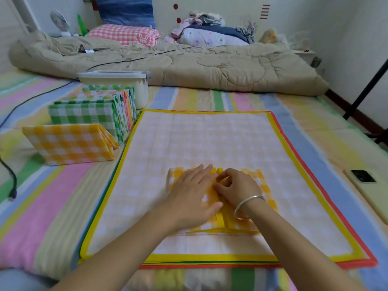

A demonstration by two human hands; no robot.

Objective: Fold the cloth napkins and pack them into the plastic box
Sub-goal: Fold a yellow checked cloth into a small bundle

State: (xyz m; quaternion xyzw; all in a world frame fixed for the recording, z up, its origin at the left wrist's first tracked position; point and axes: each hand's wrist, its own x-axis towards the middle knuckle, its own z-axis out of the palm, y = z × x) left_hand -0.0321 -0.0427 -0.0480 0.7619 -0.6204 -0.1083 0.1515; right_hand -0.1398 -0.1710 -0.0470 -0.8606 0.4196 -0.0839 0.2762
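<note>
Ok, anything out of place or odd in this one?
Nothing spilled or damaged. The folded yellow napkin at the front of the row gapes at its right end, looser than the green napkin behind it. The plastic box is lidded. The left hand presses and the right hand pinches the half-folded napkin.

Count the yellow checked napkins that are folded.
2. One napkin fronts the left row; another napkin lies under the left hand and right hand. More may be hidden.
</note>
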